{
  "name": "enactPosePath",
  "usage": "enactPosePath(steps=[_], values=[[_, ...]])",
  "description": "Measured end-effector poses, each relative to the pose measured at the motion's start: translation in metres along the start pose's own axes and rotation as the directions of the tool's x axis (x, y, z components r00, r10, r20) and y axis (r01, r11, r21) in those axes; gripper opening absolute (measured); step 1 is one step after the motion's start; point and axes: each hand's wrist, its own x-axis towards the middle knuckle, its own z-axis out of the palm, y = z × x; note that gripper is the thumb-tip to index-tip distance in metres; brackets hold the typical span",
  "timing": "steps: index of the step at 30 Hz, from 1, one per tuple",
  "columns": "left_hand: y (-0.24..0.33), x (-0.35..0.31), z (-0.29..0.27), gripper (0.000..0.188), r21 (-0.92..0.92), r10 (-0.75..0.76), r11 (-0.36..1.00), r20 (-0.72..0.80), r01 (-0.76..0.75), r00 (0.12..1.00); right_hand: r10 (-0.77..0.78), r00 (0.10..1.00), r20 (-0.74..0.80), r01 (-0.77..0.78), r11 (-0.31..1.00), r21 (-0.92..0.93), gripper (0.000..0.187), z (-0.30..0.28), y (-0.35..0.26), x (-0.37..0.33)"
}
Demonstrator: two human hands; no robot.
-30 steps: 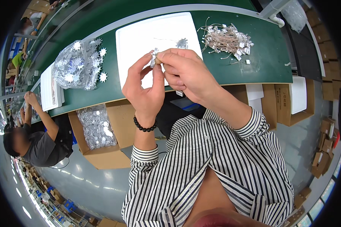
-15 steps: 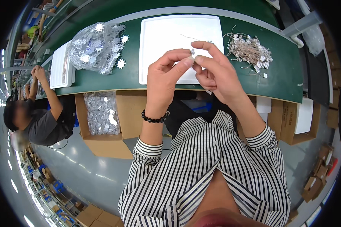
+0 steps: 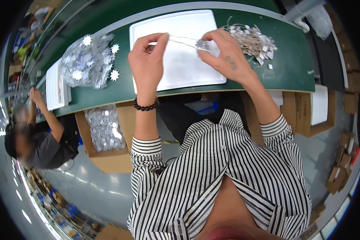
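Inspection of the moment, taken at my own bench. My left hand (image 3: 146, 60) is raised above the near edge of the white tray (image 3: 188, 76), thumb and forefinger pinched together on one end of a thin clear string (image 3: 182, 39). My right hand (image 3: 226, 56) is up at the same height, fingers closed on a small silver snowflake ornament (image 3: 201, 43) from which that string runs. The string is stretched nearly straight between the two hands, over the tray.

Just beyond my right hand lies the heap of tagged strings (image 3: 252, 38) on the green table (image 3: 284, 68). Well out past my left hand sits the pile of silver snowflakes (image 3: 88, 60); below the table edge on that side, a cardboard box (image 3: 104, 140) holds more of them. Further left, another person (image 3: 40, 136) works at the same table.

Judgement on doing this well: keep the string taut but not strained, hold the ornament flat so its hole stays visible, and keep both hands over the tray so a dropped piece lands there.

Against the frame half a second ago: the hands were then close together, fingertips almost meeting over the tray's right part. They have since drawn apart, the left moving away leftward, and the string now shows at length between them.
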Motion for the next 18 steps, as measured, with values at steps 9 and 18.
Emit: enactPosePath(steps=[9, 18], values=[[-0.107, -0.007, -0.091, 0.047, 0.674, 0.212, 0.737, -0.309, 0.056, 0.927, 0.460, 0.868, -0.187, -0.420, 0.881, 0.218, 0.017, -0.083, 0.054, -0.001], [-0.153, -0.006, -0.084, 0.035, 0.700, 0.313, 0.707, -0.184, -0.099, 0.932, 0.061, 0.953, 0.295, -0.009, 0.985, -0.172, 0.023, -0.036, 0.143, 0.038]])
